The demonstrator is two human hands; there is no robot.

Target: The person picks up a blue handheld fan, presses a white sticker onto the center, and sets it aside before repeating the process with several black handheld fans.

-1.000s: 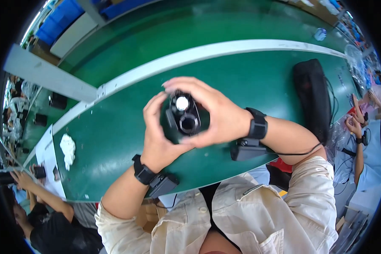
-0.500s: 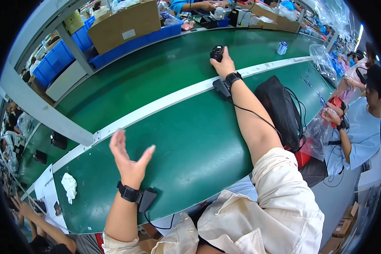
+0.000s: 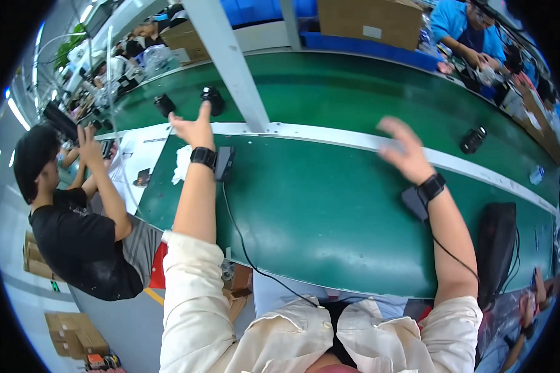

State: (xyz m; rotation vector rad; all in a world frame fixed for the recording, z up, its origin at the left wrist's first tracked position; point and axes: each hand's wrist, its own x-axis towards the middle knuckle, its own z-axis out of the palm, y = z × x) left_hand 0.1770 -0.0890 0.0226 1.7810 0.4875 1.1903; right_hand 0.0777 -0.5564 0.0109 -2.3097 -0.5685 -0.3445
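The left hand (image 3: 195, 132) reached out, thumb and fingers parted with no hold visible; a black device (image 3: 212, 102) stood just past the thumb, contact unclear to me. It seemed not yet taken up. The right hand (image 3: 408, 152), blurred, hung open and empty. Right of its fingers lay another black unit (image 3: 474, 140), free of any grip, apparently set aside. Well beyond the right fingers, a blue bin (image 3: 373, 51) and cardboard box (image 3: 368, 18) hid their contents, as did the dark bag (image 3: 496, 252) nearer me.

Factory assembly floor: long green conveyor belt (image 3: 342, 87), workers (image 3: 81, 239) alongside, cardboard boxes (image 3: 370, 17).
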